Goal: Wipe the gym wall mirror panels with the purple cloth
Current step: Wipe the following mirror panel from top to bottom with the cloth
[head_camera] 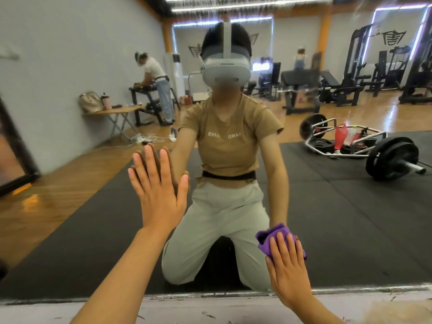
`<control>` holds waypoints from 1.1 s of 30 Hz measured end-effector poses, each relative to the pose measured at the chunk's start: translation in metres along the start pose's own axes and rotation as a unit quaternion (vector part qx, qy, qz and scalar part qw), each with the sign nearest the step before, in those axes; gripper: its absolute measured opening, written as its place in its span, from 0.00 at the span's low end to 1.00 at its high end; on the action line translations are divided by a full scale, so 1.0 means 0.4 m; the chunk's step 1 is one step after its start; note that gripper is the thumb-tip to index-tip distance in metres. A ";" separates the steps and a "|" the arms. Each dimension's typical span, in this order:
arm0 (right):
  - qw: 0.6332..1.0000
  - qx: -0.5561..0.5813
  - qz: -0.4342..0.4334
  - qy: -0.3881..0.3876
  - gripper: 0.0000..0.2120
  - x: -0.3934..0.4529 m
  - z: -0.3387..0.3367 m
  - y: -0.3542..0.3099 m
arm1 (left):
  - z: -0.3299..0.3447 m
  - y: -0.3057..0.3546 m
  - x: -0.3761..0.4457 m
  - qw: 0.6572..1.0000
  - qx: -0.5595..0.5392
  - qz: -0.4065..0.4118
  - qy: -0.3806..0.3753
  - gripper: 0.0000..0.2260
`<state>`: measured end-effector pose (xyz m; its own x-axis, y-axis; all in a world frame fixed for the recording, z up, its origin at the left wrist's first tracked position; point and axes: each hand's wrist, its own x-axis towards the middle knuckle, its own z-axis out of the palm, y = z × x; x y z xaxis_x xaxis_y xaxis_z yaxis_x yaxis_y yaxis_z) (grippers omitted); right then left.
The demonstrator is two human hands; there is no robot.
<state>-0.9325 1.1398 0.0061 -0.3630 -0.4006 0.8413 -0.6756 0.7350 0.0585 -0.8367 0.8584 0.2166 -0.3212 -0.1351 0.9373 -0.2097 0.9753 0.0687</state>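
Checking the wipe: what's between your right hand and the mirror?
The purple cloth, pressed flat against the mirror by the right hand, in the head view.

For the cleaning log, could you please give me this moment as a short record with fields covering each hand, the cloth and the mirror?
left hand: left hand pressed flat on the mirror, fingers straight and spread, holding nothing
right hand: right hand presses the purple cloth against the glass, fingers straight
cloth position: low on the panel, near its bottom edge
cloth state: bunched under the hand
mirror surface: streaks show near the top
reflection: kneeling person, black mat, barbell
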 end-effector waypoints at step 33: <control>0.982 -0.026 -0.188 -0.006 0.26 0.142 -0.066 0.093 | 0.001 0.002 0.000 1.000 -0.003 -0.001 0.002 0.30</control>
<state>-0.9616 1.1589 0.0704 -0.1008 -0.6549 0.7489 -0.7301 0.5600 0.3915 -0.8373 0.8591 0.2163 -0.3181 -0.1357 0.9383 -0.2042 0.9763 0.0719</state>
